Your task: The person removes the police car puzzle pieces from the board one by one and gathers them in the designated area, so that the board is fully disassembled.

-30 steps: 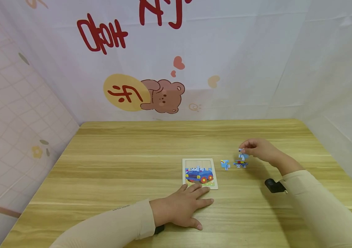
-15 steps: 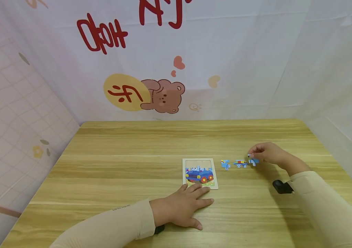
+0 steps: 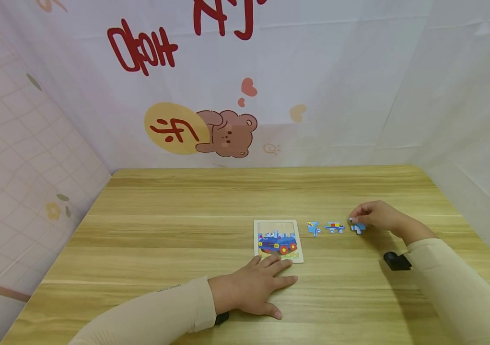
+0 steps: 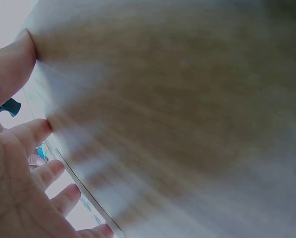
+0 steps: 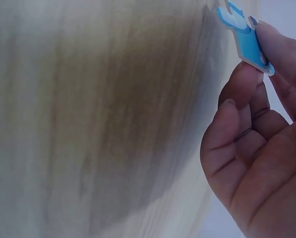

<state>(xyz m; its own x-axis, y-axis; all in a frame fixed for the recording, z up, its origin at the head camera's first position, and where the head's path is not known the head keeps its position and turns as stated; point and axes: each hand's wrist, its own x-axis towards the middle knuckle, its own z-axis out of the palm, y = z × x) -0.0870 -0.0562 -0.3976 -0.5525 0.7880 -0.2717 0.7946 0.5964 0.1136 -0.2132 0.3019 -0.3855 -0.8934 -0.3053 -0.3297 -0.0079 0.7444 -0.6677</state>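
My right hand (image 3: pixel 378 218) pinches a blue-and-white jigsaw piece (image 3: pixel 358 229) between thumb and fingers, low over the table. In the right wrist view the piece (image 5: pixel 248 43) is held by its edge, tilted. To its left lie two other jigsaw pieces, one with red and yellow patches (image 3: pixel 335 227) and one mostly light blue (image 3: pixel 313 227). Farther left is a pale-framed puzzle board (image 3: pixel 299 242) with a blue truck picture; bare wood shows along its upper part. My left hand (image 3: pixel 255 288) lies flat with fingers spread, its fingertips at the board's near edge.
The wood-grain table (image 3: pixel 184 201) runs back to a white curtain (image 3: pixel 340 72) printed with a bear and red characters. More cloth hangs on both sides. A black wrist device (image 3: pixel 397 261) sits below the right sleeve.
My right hand has moved rightward and slightly nearer with the pinched jigsaw piece, away from above the red-and-yellow piece. The piece has turned a little. My left hand and the board have stayed still.
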